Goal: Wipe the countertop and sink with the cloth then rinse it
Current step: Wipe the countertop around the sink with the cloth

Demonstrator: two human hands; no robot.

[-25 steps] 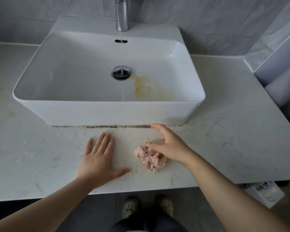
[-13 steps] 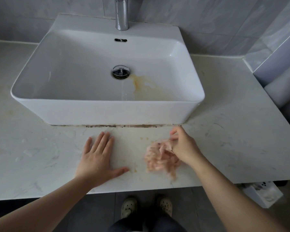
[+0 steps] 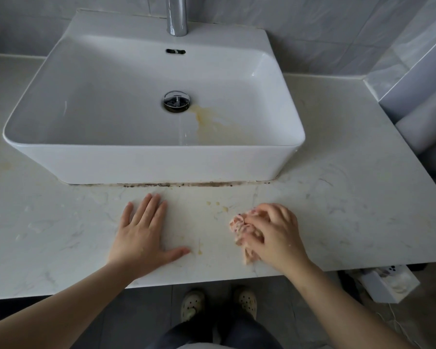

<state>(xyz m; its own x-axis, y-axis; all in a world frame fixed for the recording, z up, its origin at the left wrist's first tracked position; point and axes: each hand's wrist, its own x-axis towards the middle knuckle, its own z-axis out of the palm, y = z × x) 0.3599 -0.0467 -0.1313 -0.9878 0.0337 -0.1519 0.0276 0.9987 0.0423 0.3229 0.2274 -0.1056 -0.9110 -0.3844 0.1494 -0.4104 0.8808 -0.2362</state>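
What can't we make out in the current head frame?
- Faucet: top and handle cut off by the upper edge.
- Cloth: mostly covered by the right hand; its size unclear.
- Countertop under the sink: hidden by the basin.
- White box below the counter: contents too small.

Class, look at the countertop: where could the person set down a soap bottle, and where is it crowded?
Free: the countertop right of the sink, up to the wall, and the stretch left of the left hand. Crowded: the front strip, where the left hand lies flat and the right hand presses the cloth.
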